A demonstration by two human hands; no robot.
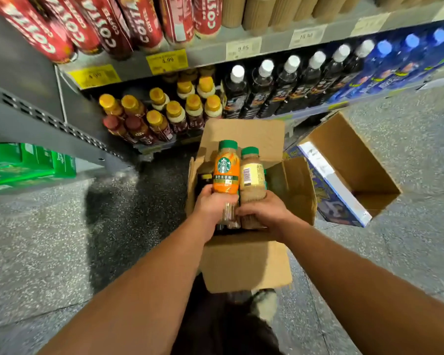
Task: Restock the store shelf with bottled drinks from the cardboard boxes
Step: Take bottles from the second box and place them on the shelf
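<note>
Over the flaps-open box (246, 265), left hand (213, 207) grips orange bottle (226, 172), right hand (263, 213) beige bottle (251, 178).

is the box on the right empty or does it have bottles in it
Empty: the cardboard box lies open, showing only bare brown inner walls, no bottles.

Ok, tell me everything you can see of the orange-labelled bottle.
The orange-labelled bottle looks plastic, with a green cap, an orange wrap bearing a round green logo, and pale brown drink showing below the cap. The left hand grips its lower part, holding it above the open cardboard box, close beside a second bottle.
</note>
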